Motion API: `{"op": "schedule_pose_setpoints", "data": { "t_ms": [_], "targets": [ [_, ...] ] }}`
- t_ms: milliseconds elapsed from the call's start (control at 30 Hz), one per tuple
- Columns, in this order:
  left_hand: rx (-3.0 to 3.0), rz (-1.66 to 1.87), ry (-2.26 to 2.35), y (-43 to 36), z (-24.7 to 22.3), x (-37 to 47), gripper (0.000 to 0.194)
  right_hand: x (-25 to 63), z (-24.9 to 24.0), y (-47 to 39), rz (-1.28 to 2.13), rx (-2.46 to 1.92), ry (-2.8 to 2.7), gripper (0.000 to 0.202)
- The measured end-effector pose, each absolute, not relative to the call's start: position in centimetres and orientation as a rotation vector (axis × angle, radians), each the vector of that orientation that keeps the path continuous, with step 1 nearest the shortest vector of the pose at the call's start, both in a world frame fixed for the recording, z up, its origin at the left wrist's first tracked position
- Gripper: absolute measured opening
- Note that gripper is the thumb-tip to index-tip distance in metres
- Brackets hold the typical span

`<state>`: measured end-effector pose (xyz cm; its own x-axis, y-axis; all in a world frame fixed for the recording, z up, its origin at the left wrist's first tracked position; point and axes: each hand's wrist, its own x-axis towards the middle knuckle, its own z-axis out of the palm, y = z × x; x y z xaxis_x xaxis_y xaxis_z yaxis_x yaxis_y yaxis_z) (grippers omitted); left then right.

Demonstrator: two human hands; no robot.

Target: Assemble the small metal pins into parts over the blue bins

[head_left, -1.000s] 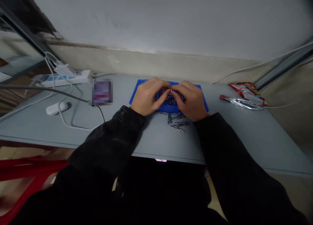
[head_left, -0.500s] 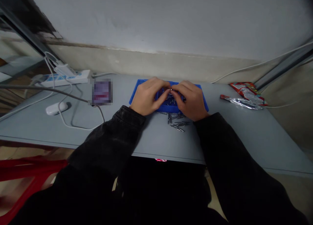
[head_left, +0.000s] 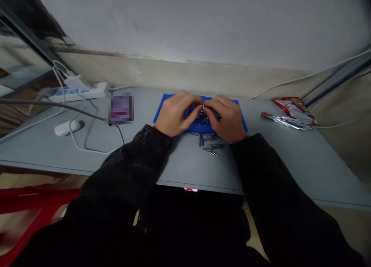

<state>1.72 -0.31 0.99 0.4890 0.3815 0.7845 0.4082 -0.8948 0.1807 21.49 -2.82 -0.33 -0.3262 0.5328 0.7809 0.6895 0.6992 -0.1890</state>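
Observation:
Over a blue plastic tray [head_left: 199, 129] on the grey table, my left hand [head_left: 177, 113] and my right hand [head_left: 226, 118] meet at the fingertips. Both are closed in a pinch around one tiny shiny metal piece [head_left: 203, 106], mostly covered by the fingers. Thin metal pins [head_left: 204, 118] lie inside the tray, partly hidden beneath my hands. More loose metal pins [head_left: 210, 151] are scattered on the table just in front of the tray.
At left are a white power strip [head_left: 95, 91] with cables, a pixelated item [head_left: 121, 109] and a small white case [head_left: 67, 128]. Red and silver wrappers [head_left: 292, 110] lie at right. A red stool [head_left: 43, 216] stands below left; a wall rises behind.

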Motion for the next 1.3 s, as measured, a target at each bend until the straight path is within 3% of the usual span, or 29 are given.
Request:
{"op": "schedule_pose_setpoints", "data": {
  "t_ms": [1300],
  "targets": [
    [-2.699,-1.365,-0.688,-0.26,0.89,1.77,0.016,21.58,-0.18,-2.69,-0.27,-0.921,-1.962,0.012]
  ]
}}
